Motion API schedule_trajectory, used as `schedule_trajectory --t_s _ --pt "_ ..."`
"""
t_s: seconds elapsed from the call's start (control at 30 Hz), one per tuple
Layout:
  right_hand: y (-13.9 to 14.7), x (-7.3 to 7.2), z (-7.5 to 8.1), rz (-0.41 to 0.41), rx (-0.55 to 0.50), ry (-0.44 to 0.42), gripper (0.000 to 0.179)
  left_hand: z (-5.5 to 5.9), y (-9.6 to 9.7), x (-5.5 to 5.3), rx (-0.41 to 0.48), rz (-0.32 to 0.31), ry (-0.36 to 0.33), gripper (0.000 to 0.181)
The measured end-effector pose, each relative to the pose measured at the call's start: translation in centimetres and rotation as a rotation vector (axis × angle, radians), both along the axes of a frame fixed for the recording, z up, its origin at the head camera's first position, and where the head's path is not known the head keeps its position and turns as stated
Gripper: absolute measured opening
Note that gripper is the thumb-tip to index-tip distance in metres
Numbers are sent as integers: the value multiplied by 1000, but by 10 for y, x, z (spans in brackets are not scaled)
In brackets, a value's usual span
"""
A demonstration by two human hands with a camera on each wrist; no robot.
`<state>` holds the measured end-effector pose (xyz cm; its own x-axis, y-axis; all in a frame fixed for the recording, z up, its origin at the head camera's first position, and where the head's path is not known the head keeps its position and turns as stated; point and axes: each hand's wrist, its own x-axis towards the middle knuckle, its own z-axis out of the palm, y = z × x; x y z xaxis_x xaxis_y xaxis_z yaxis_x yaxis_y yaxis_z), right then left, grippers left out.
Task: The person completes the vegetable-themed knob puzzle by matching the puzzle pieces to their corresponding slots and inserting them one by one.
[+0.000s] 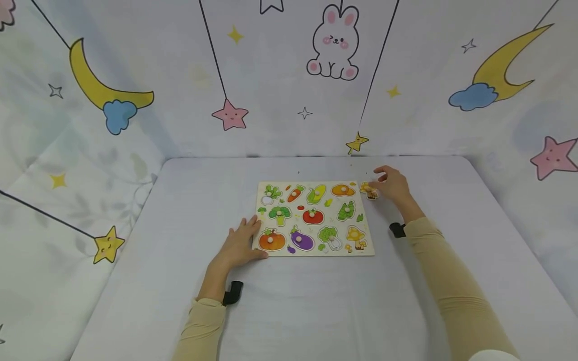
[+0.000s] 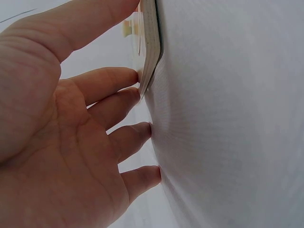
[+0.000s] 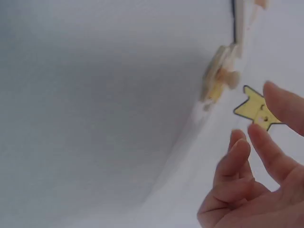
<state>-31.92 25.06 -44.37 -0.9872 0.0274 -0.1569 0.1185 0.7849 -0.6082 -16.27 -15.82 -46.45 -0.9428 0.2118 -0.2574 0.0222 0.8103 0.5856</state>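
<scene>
A wooden vegetable puzzle board [image 1: 328, 206] lies flat on the table, its knobbed pieces in rows. My left hand [image 1: 241, 242] rests along the board's left edge, thumb at the front corner and fingers spread; in the left wrist view the fingertips [image 2: 142, 129] touch the board's side and the tablecloth. Beside the far right corner is a mushroom piece [image 1: 369, 190] with a knob, apart from its printed mushroom spot [image 1: 356, 236]. My right hand [image 1: 393, 186] is just right of that piece. In the right wrist view a gap shows between the fingers and the mushroom piece [image 3: 219, 78].
A white cloth covers the table [image 1: 298, 306]. Behind it hangs a backdrop [image 1: 280, 135] printed with moons, stars and a rabbit. Black wrist mounts sit under both wrists, the left one [image 1: 233, 293] close to the tabletop.
</scene>
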Motion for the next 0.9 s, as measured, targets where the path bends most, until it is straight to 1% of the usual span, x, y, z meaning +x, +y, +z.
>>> schedule_trajectory --t_s 0.13,0.23,0.47,0.53,0.63,0.8,0.9 --pt "9 -2 -8 41 17 -115 52 0 0 0 9 2 4 92" --pt "11 -3 -13 68 -6 -148 47 0 0 0 12 1 8 92" --pt "7 -8 -17 99 -16 -114 34 0 -1 0 16 -2 15 92" --pt "5 -10 -18 96 -14 -108 32 0 -1 0 17 -2 19 92" --pt "3 -10 -19 69 -12 -113 30 0 -1 0 19 -3 19 92" --pt "6 -4 -17 19 -4 -112 29 1 -1 0 16 -7 9 92" --pt "8 5 -11 19 -4 -100 30 2 -1 0 18 -4 10 92"
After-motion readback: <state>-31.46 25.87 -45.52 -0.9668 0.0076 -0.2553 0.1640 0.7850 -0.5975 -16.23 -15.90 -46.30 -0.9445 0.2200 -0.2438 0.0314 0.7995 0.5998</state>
